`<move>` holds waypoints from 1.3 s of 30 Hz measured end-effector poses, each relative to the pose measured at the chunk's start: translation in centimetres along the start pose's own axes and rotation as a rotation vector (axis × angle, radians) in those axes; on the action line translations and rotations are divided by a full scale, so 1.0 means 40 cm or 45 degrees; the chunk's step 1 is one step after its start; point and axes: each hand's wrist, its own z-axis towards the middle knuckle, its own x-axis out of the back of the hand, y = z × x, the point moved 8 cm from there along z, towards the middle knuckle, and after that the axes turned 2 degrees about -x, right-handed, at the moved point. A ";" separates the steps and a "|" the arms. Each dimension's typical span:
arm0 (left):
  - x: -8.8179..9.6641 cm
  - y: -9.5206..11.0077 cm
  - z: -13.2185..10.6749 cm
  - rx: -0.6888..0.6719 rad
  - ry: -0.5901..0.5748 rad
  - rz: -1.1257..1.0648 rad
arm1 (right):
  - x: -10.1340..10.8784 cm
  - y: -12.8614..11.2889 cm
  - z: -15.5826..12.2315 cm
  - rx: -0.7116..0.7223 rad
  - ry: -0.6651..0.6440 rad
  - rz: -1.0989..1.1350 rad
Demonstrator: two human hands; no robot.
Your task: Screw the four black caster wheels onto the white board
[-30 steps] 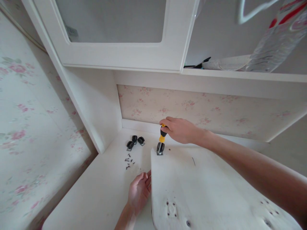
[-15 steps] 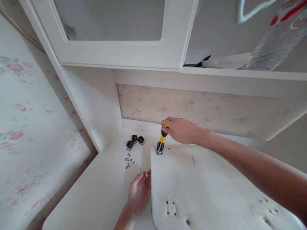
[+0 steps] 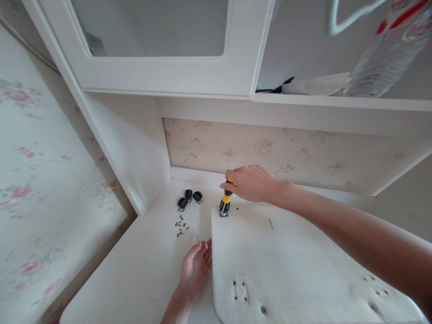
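Observation:
My right hand (image 3: pixel 254 182) is wrapped round the handle of a yellow and black screwdriver (image 3: pixel 227 196). The tool points down, its shaft between the wheels of a black caster wheel (image 3: pixel 222 207) at the far left corner of a white board (image 3: pixel 290 256). At the board's left edge, my left hand (image 3: pixel 195 265) grips it, with the fingertips partly hidden by the edge. Three loose black casters (image 3: pixel 182 203) stand together left of the board. Several small screws (image 3: pixel 178 223) lie scattered in front of them.
The board rests on a white desktop (image 3: pixel 135 265) and has screw holes at its near corners. Overhead hangs a white cabinet (image 3: pixel 168 74) with a framed panel. A clear plastic bottle (image 3: pixel 381 63) leans on the open shelf at the upper right. Floral wallpaper (image 3: pixel 23 189) covers the left wall.
My right hand has turned slightly round the screwdriver handle, the thumb shifting left. My left hand, the board and the loose casters stay put; the view has shifted a little.

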 end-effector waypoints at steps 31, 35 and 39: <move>0.000 0.001 -0.005 0.029 0.028 -0.006 | -0.024 -0.013 0.002 0.055 -0.175 0.098; 0.005 -0.001 -0.005 0.020 0.039 -0.005 | -0.015 -0.001 0.005 -0.027 -0.115 0.020; 0.009 -0.004 -0.006 0.023 0.029 -0.003 | -0.021 -0.010 0.002 0.041 -0.167 0.052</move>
